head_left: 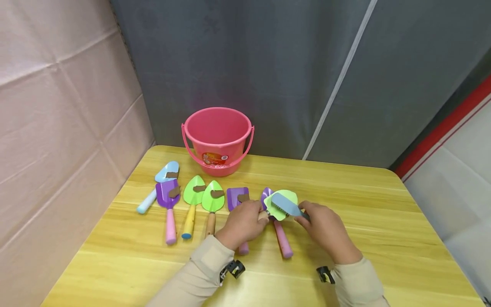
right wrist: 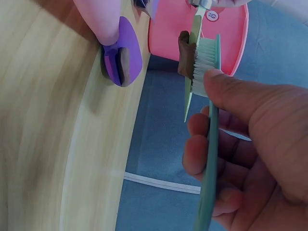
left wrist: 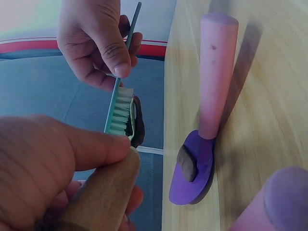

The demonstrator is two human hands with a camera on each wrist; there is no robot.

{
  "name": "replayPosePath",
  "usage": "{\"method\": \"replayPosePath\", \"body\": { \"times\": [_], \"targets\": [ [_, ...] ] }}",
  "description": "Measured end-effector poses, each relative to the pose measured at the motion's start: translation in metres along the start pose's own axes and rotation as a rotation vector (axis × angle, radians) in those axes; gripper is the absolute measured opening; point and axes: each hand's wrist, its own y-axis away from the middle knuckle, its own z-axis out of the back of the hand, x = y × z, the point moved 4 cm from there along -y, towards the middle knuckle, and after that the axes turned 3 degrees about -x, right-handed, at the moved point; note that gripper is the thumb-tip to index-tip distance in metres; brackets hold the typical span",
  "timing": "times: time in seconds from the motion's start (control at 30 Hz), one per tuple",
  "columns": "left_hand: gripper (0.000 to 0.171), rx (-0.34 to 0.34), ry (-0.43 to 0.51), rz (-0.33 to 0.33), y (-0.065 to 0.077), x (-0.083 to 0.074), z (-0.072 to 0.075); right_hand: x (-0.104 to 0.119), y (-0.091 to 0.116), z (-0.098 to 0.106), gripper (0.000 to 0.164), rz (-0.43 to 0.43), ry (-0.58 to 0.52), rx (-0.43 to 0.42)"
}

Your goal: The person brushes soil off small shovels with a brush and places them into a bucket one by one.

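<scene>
My left hand (head_left: 243, 224) grips the wooden handle (left wrist: 103, 192) of a small trowel with a light green blade (head_left: 289, 196), raised above the table. In my right hand (head_left: 327, 232) is a blue-green brush (right wrist: 211, 159), pinched between thumb and fingers. Its white bristles (right wrist: 204, 60) press on one face of the green blade. A brown patch (right wrist: 186, 55) clings to the blade's opposite face. Below the two hands lies a purple trowel with a pink handle (head_left: 283, 239), a brown patch on its blade. Another purple trowel (head_left: 237, 195) is partly hidden behind my left hand.
At the back stands a pink bucket (head_left: 218, 147) with its handle hanging in front. To the left lie a blue trowel (head_left: 148, 201), a purple trowel with a pink handle (head_left: 170, 226) and two green trowels, all brown-patched. A grey curtain (head_left: 245, 64) borders the wooden table's (head_left: 383, 238) far edge.
</scene>
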Motion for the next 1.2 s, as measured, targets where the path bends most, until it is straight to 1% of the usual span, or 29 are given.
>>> {"method": "replayPosePath", "body": {
  "times": [0.23, 0.37, 0.57, 0.67, 0.8, 0.87, 1.0, 1.1, 1.2],
  "targets": [
    [0.022, 0.01, -0.003, -0.017, -0.001, -0.001, 0.0, -0.005, -0.002, 0.001, 0.022, -0.042, -0.009, 0.012],
    [0.021, 0.011, -0.007, -0.019, 0.0, -0.002, 0.0, -0.005, -0.003, 0.002, 0.022, -0.054, -0.006, 0.002],
    [0.023, -0.012, -0.019, -0.028, 0.002, -0.002, 0.001, -0.008, -0.004, 0.003, 0.022, -0.07, 0.004, -0.036],
    [0.022, -0.016, -0.02, -0.01, 0.003, -0.001, 0.001, -0.011, -0.003, 0.008, 0.023, -0.089, 0.026, -0.088],
    [0.021, -0.015, 0.0, 0.024, 0.004, 0.002, 0.002, -0.019, -0.001, 0.015, 0.025, -0.139, 0.049, -0.158],
    [0.021, -0.014, 0.014, 0.03, 0.004, 0.003, 0.002, -0.024, 0.0, 0.017, 0.025, -0.163, 0.046, -0.166],
    [0.02, -0.008, 0.028, 0.02, 0.003, 0.004, 0.002, -0.034, 0.003, 0.017, 0.028, -0.206, 0.039, -0.156],
    [0.02, -0.002, 0.026, 0.019, 0.002, 0.004, 0.002, -0.038, 0.006, 0.019, 0.03, -0.213, 0.041, -0.169],
    [0.019, 0.002, 0.025, 0.033, 0.003, 0.005, 0.002, -0.038, 0.006, 0.02, 0.031, -0.206, 0.034, -0.166]
  ]
}}
